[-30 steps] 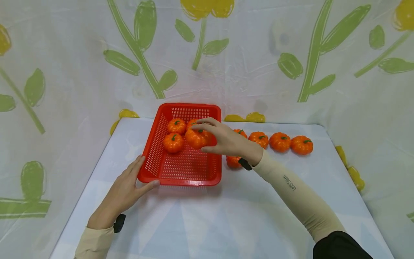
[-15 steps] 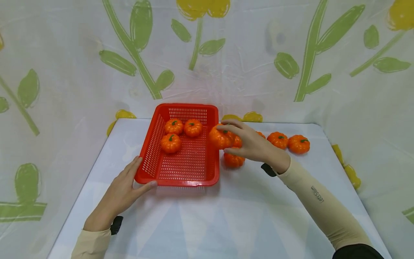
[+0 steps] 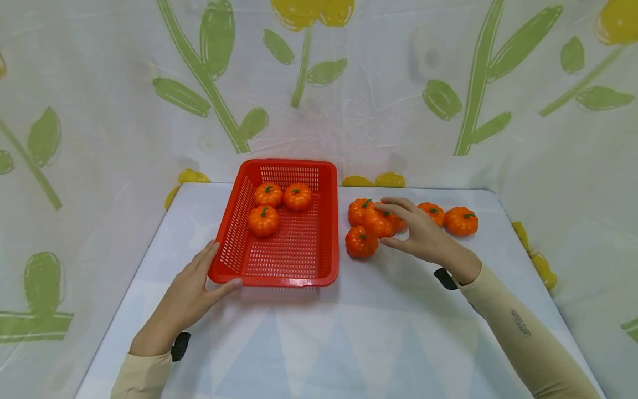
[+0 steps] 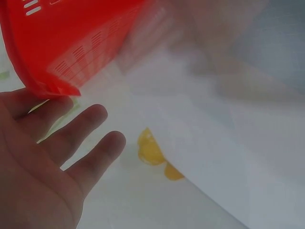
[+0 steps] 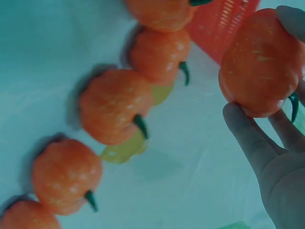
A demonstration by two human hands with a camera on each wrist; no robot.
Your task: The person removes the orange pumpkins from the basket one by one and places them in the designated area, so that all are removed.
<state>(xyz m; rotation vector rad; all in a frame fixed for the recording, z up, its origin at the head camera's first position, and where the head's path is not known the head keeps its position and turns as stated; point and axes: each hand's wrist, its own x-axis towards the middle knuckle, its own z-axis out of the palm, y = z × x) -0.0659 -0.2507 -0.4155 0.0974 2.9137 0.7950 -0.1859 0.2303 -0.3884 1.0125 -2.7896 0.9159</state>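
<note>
My right hand [image 3: 418,231] grips a small orange pumpkin [image 5: 262,64] between thumb and fingertips. In the head view this pumpkin partly covers others in the group right of the basket. Beside it sit one pumpkin [image 3: 361,242] nearer me and another [image 3: 358,211] against the basket side. A red perforated basket [image 3: 328,275] stands at the left with three pumpkins [image 3: 263,220] toward its back. My left hand [image 3: 184,296] rests at the basket's near left corner, thumb along the front rim. In the left wrist view, its fingers [image 4: 90,119] are extended and the rim touches some of them.
Two more pumpkins, one at the far right [image 3: 461,221] and one [image 3: 431,214] beside it, continue the row on the white table [image 3: 399,332]. A sheet with printed flowers [image 3: 369,111] hangs behind the table's back edge.
My right hand has carried its pumpkin from over the basket rightward, to the pumpkins on the table. Three pumpkins stay in the basket. My left hand keeps its place at the corner.
</note>
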